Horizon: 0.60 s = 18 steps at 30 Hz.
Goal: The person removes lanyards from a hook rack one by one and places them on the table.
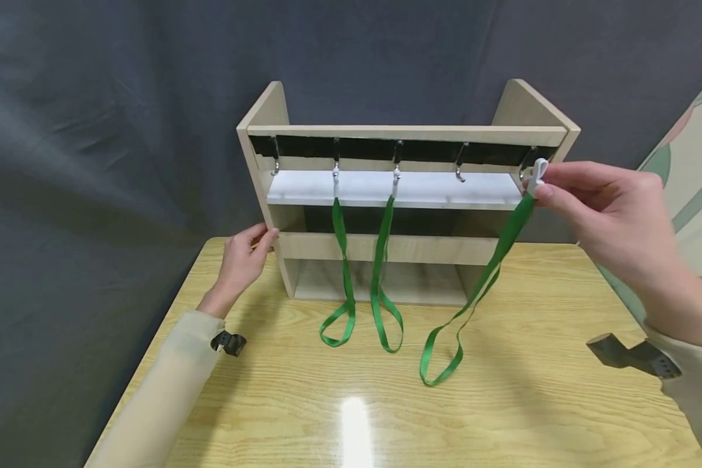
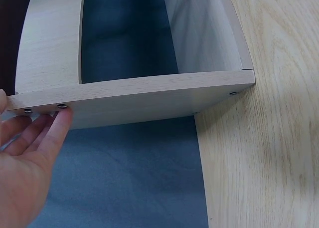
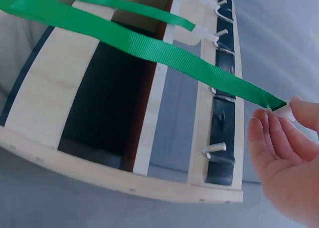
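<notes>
Head view: green strap (image 1: 506, 237) pinched by its white end loop (image 1: 538, 174) between thumb and fingers of the right hand (image 1: 614, 214). Hangs down and leftward from those fingers, doubled, opening into a rounded bend low over the worktop (image 1: 257, 390). Looks light and limp, unlikely to break, apt to swing or twist; best held at the white end, with the loop's eye clear of the fingertips. By the right wrist view, flat and finely ribbed like woven ribbon, so probably not very slippery.

Just left of the right fingertips, a bare metal hook (image 1: 523, 171), curved and shiny, apart from the white loop in the right wrist view. Farther left of them, two matching straps (image 1: 381, 253) on other hooks, against a black strip (image 1: 365, 148).

At the left hand (image 1: 242, 257), a grip on the side panel (image 1: 261, 175) of a pale wood-grain rack, with thumb at the front edge and fingers along the outer face. Beside those fingertips, round dark screw heads (image 2: 62, 106). Below both hands, yellowish wood grain.
</notes>
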Tool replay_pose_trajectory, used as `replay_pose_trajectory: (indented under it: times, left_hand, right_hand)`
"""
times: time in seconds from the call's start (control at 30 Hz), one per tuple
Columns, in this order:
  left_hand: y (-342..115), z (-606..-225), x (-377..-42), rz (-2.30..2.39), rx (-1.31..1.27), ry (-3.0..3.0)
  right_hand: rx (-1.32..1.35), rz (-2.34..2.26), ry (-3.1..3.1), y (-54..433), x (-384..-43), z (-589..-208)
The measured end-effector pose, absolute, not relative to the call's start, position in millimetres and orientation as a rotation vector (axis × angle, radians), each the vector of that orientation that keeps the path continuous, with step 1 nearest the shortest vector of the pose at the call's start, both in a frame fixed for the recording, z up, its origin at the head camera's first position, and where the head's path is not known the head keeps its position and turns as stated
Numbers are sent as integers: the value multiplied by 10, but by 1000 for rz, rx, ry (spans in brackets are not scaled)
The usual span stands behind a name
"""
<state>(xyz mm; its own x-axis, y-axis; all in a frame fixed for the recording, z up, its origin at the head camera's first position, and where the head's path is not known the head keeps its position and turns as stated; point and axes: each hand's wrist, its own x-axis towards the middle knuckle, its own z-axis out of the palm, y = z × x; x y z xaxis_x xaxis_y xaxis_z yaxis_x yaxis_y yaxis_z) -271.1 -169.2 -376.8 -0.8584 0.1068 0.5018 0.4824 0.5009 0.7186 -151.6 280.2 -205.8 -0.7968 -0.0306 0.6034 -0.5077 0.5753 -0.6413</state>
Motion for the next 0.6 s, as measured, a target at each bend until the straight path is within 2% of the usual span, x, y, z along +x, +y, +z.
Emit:
replay_pose_trajectory:
  times: [0.27,0.47,0.6]
  left_hand:
    - [-1685,-3762,-2729,-1315,-492,-2344]
    - [-1679,-3768,-2728,-1316,-491,-2344]
    - [-1677,-3771,-2727,-1320,-499,-2342]
  right_hand:
    - [407,1188,-2246,3027,-1431,-1987]
    - [568,1547,-2089,3242,-1421,-2004]
    - [616,1599,-2016,3381,-1429,-2035]
